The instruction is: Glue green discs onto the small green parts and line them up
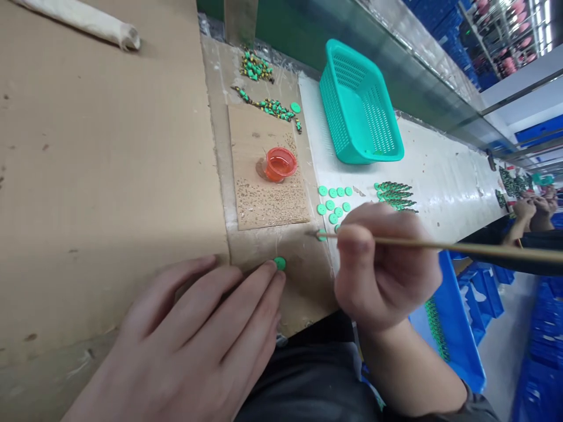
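My left hand (193,346) lies palm down, its fingers stretched over the brown cardboard. Two of its fingertips hold a small green disc (280,263) against the surface; the thumb is mostly hidden. In my right hand (387,269), a thin paintbrush (461,245) is pinched between thumb and fingers, its dark tip pointing left. Beneath that tip sits another green disc (322,235). Several more green discs (333,192) with tiny dark marks lie beyond my right hand. A small red cup (280,165) of liquid stands on a speckled cardboard square (255,205).
A turquoise basket (347,143) stands at the back. Small green, black and yellow pieces (255,65) are heaped near the wall. Green-and-dark strips (396,193) lie right of the discs. A pale roll (88,20) is far left. A blue tray (461,334) sits low right; another person's hands (532,208) work beyond.
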`<state>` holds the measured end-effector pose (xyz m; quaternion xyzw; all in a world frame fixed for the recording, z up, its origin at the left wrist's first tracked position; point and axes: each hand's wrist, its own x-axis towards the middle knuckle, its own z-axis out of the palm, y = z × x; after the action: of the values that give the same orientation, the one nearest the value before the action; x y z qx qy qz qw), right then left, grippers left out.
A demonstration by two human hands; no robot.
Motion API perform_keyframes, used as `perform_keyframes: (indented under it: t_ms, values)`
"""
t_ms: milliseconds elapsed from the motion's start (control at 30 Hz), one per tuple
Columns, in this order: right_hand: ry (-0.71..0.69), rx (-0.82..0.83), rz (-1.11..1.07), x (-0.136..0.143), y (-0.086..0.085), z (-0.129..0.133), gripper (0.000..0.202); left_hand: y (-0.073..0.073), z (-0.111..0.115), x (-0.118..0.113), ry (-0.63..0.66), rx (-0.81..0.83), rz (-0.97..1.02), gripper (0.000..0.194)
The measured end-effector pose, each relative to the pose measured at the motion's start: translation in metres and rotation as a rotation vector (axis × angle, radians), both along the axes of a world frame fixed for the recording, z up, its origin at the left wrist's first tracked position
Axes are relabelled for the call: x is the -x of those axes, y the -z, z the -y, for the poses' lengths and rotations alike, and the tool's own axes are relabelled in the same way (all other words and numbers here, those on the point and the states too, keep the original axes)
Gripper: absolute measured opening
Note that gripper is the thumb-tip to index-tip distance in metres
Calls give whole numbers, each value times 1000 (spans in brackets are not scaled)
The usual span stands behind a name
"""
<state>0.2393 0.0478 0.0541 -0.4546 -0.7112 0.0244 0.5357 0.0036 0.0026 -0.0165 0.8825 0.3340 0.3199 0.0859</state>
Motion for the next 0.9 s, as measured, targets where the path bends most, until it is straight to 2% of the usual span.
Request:
perform_keyframes:
  t_ms: [67,167,233,333,533,900]
  values:
    - [49,-12,-22,0,-13,-21,22,-4,0,-3,-24,25,42,43]
    - [41,7,29,-1,-28,-56,31,-7,-5,-7,-20,7,80,39]
    - [12,48,120,-3,-29,-77,36,-7,-10,-9,-13,-39,100,39]
    - [-45,83,202,-5,-22,-98,40,-6,-16,-11,-10,-93,131,38]
    - [-93,102,229,-4,-9,-107,43,-9,-20,-13,-13,-97,172,19]
    - [-104,96,233,-4,-7,-110,45,-12,-21,-15,-16,-102,168,19]
